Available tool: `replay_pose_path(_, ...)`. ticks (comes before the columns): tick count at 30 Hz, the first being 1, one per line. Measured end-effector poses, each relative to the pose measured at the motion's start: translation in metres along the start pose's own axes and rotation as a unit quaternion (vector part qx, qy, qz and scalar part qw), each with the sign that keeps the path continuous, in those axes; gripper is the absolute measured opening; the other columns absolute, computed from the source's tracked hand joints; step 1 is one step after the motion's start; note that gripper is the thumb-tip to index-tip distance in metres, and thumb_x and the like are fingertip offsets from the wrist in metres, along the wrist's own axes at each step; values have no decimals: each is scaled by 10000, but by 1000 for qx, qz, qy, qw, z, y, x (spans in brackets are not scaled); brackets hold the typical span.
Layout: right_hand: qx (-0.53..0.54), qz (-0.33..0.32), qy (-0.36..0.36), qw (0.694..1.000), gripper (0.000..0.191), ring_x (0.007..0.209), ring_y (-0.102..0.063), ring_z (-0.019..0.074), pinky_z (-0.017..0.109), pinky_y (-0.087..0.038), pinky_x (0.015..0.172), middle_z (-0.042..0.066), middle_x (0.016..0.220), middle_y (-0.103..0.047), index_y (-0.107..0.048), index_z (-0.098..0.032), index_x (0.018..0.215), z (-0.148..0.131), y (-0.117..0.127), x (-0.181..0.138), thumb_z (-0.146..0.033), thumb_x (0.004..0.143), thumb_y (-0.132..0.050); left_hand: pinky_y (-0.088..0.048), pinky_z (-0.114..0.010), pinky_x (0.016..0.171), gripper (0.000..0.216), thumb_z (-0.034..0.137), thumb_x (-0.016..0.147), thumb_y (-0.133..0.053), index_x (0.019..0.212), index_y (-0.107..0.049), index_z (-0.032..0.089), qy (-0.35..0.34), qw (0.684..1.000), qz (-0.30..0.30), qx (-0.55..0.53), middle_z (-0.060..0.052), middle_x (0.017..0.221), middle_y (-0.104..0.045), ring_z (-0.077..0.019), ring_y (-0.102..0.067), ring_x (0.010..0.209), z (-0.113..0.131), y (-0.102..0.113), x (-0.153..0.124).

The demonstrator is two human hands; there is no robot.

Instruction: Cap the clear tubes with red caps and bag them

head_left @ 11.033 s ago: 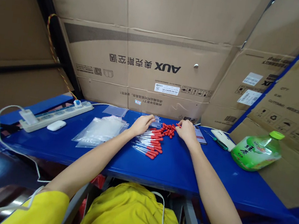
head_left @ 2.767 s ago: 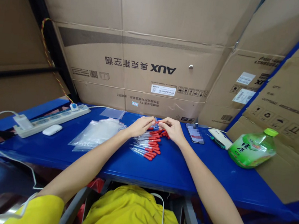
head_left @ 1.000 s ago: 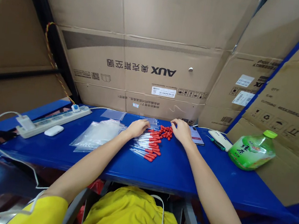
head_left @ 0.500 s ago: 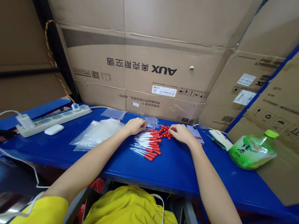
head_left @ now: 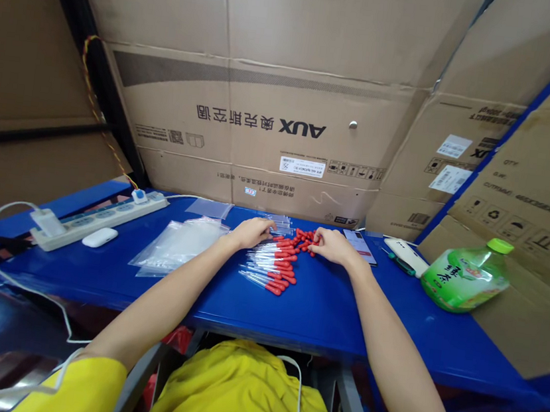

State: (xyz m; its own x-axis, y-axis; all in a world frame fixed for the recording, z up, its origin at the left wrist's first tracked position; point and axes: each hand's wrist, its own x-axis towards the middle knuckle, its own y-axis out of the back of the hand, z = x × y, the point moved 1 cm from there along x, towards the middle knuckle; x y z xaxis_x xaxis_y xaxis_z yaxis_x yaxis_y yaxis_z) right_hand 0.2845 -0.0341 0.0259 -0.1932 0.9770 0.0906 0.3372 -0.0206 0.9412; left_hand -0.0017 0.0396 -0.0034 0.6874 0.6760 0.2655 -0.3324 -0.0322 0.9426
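Note:
My left hand (head_left: 250,232) lies on the blue table (head_left: 323,305) with curled fingers pinching what looks like a clear tube from the small heap of clear tubes (head_left: 280,222). My right hand (head_left: 333,246) is a short way to its right. Its fingertips are closed on a red cap at the edge of the loose red caps (head_left: 303,239). In front of both hands lies a row of capped tubes (head_left: 272,270), clear with red ends, side by side.
Clear plastic bags (head_left: 180,244) lie left of the tubes. Farther left are a power strip (head_left: 98,214) and a white case (head_left: 98,236). A phone (head_left: 360,245), a white device (head_left: 407,252) and a green bottle (head_left: 464,276) lie to the right. Cardboard boxes (head_left: 265,124) wall the back.
My right hand has pulled back from the far side of the red caps and closed its fingertips at the pile. My left hand has shifted slightly toward it.

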Motion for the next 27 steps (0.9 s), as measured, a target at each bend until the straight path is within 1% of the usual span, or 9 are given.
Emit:
replay_pose_path(4, -39, 14, -3, 999, 65, 727, -657, 179, 255, -351, 618, 32, 824, -755, -656, -222, 874, -3, 4, -2, -267, 832, -677, -495, -266, 821, 168, 184, 945, -573, 1058, -697, 195, -12, 1000, -6, 6, -73, 1043, -716, -193, -675, 919, -4, -1, 1)
replay_pose_path(7, -66, 36, -6, 997, 103, 762, -658, 197, 267, -336, 623, 54, 871, -760, -689, -222, 922, -6, 7, -4, -264, 854, -624, -497, -279, 846, 165, 137, 939, -544, 999, -690, 186, -14, 1000, -2, 13, -90, 1090, -699, -199, -674, 949, -2, 0, 1)
replay_pose_path(10, -68, 55, -5, 996, 149, 789, -664, 210, 274, -329, 627, 58, 880, -764, -710, -229, 952, -9, 8, -4, -263, 874, -588, -499, -303, 859, 137, 145, 945, -548, 1020, -657, 183, -1, 1000, -1, 13, -101, 1088, -699, -225, -672, 991, 0, 0, 0)
replay_pose_path(14, -41, 90, 13, 995, 155, 791, -669, 205, 269, -339, 642, 43, 868, -768, -718, -242, 957, -17, 8, -4, -264, 876, -587, -503, -334, 845, 144, 180, 996, -482, 1071, -604, 177, 34, 999, 14, 14, -113, 1012, -712, -252, -677, 978, 5, 3, 0)
replay_pose_path(18, 13, 112, 57, 992, 90, 770, -668, 184, 253, -364, 650, 13, 857, -768, -714, -248, 892, -27, 4, -5, -262, 850, -635, -506, -359, 903, 214, 177, 1025, -392, 1145, -568, 155, 46, 997, 62, -6, -147, 1125, -706, -259, -675, 1053, 14, 5, 0)
replay_pose_path(20, 36, 116, 83, 989, 83, 754, -666, 175, 248, -376, 648, 9, 868, -771, -718, -244, 883, -30, 0, -5, -244, 854, -640, -506, -359, 923, 238, 213, 1046, -364, 1155, -569, 160, 39, 996, 78, -21, -143, 1173, -697, -252, -674, 1075, 19, 6, 1)
replay_pose_path(22, 60, 117, 112, 985, 114, 733, -662, 169, 247, -394, 652, 9, 868, -773, -725, -242, 918, -33, -4, -4, -221, 879, -619, -505, -354, 916, 275, 298, 1072, -345, 1119, -588, 175, 31, 996, 86, -22, -130, 1160, -701, -248, -676, 1067, 26, 7, 1)
replay_pose_path(24, 91, 126, 140, 978, 164, 726, -662, 167, 250, -426, 681, 11, 877, -773, -726, -242, 995, -36, -8, -2, -200, 902, -597, -499, -335, 887, 334, 376, 1087, -325, 1089, -606, 195, 21, 996, 91, -15, -109, 1119, -713, -241, -680, 1042, 32, 8, 1)
replay_pose_path(27, 134, 162, 166, 964, 255, 781, -679, 178, 271, -475, 760, 32, 949, -774, -705, -231, 1139, -40, -11, 0, -196, 908, -603, -469, -291, 791, 377, 449, 1092, -319, 1092, -627, 230, 12, 996, 93, -8, -72, 1026, -735, -227, -692, 965, 42, 13, -1)
